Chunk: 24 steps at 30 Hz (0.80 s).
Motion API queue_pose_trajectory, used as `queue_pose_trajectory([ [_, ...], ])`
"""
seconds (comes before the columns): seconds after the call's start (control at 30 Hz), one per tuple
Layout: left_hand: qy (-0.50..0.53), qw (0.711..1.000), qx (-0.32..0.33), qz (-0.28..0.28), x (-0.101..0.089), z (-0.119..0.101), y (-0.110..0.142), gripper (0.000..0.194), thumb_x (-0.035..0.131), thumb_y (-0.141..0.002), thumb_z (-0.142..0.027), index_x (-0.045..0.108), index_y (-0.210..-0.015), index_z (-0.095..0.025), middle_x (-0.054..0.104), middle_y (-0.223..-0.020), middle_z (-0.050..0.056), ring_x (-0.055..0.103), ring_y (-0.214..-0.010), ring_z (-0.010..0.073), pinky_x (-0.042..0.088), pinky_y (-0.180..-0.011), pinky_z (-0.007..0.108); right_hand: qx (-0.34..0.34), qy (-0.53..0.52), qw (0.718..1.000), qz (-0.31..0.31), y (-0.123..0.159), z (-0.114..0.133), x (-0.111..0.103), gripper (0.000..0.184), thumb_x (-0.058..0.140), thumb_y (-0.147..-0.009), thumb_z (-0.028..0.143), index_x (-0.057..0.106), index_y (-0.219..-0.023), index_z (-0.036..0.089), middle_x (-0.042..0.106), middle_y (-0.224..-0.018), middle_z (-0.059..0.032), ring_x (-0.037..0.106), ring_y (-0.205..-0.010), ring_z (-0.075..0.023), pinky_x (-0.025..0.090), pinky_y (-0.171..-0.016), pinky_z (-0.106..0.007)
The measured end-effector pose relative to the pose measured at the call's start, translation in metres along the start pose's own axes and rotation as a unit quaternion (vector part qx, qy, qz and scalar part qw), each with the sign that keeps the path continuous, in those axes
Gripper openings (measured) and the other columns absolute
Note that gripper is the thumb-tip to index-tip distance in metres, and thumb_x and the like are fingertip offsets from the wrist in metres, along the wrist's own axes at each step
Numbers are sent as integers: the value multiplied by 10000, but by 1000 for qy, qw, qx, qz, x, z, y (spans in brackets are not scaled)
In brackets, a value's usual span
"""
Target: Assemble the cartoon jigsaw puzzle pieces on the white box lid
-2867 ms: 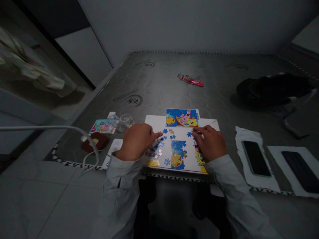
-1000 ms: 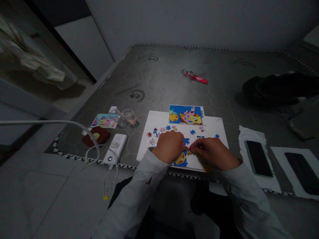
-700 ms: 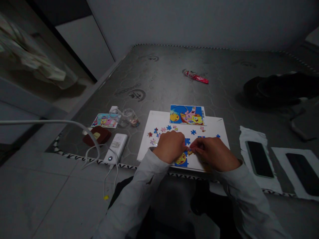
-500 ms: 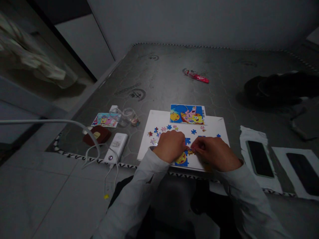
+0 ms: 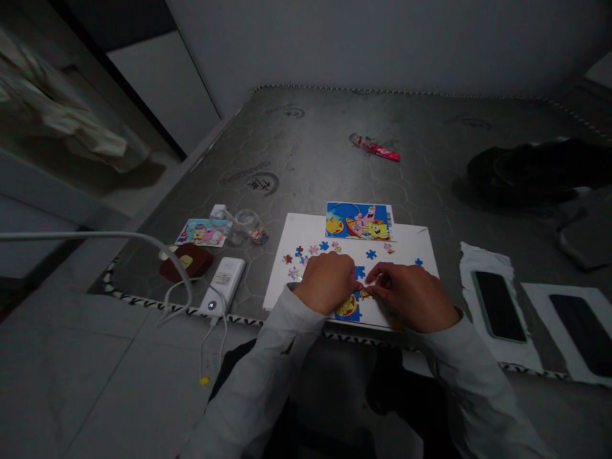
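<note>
Fingers (image 5: 382,294) bunched, grip unclear, my left hand (image 5: 329,284) and right hand (image 5: 415,296) perhaps steady flat blue-and-yellow jigsaw (image 5: 347,308) near rectangular white board's (image 5: 408,245) front edge.

legible text: none | mat (image 5: 306,159): dark characters (image 5: 261,184), blurred | white device (image 5: 220,294): tiny print (image 5: 224,278) | picture card (image 5: 356,222): barcode (image 5: 390,217)
</note>
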<state>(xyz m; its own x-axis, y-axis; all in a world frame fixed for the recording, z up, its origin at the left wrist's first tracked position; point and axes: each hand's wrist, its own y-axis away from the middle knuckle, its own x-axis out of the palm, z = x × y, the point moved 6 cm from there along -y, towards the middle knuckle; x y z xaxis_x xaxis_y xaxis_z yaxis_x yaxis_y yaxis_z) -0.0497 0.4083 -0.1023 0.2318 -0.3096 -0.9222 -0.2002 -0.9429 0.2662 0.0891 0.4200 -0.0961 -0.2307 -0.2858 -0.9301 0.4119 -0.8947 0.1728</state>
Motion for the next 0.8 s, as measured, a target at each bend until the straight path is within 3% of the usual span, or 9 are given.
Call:
queue_pose_trajectory([
  [0.17, -6, 1000, 1, -1, -2, -3, 1, 335, 637, -826, -490, 700, -952, -186, 709, -959, 110, 659, -907, 266, 504, -762, 372, 33, 11, 996, -78, 8, -15, -26, 197, 576, -880, 451, 711, -890, 308, 735, -782, 11, 647, -667, -187, 325, -535, -269],
  [0.3, -13, 1000, 13, -8, -4, -7, 2, 316, 625, -837, -456, 697, -961, -174, 710, -949, 114, 662, -885, 259, 504, -753, 364, 62, 34, 992, -106, 11, -34, -40, 268, 536, -883, 487, 717, -910, 291, 724, -754, -19, 628, -618, -195, 297, -496, -271],
  [0.47, -21, 999, 17, -21, -11, -2, 4, 233, 557, -878, -360, 696, -950, -188, 713, -932, 91, 660, -878, 246, 497, -763, 368, 107, 64, 990, -70, 11, -46, -41, 298, 515, -875, 498, 716, -966, 298, 728, -779, -19, 629, -642, -203, 308, -506, -271],
  [0.8, -23, 992, -110, -52, -43, 47, 16, 213, 586, -879, -397, 707, -947, -237, 715, -949, 63, 644, -866, 219, 469, -787, 344, 101, 52, 993, -43, 14, -42, -39, 329, 490, -887, 523, 709, -979, 295, 728, -803, -28, 638, -681, -203, 329, -521, -271],
])
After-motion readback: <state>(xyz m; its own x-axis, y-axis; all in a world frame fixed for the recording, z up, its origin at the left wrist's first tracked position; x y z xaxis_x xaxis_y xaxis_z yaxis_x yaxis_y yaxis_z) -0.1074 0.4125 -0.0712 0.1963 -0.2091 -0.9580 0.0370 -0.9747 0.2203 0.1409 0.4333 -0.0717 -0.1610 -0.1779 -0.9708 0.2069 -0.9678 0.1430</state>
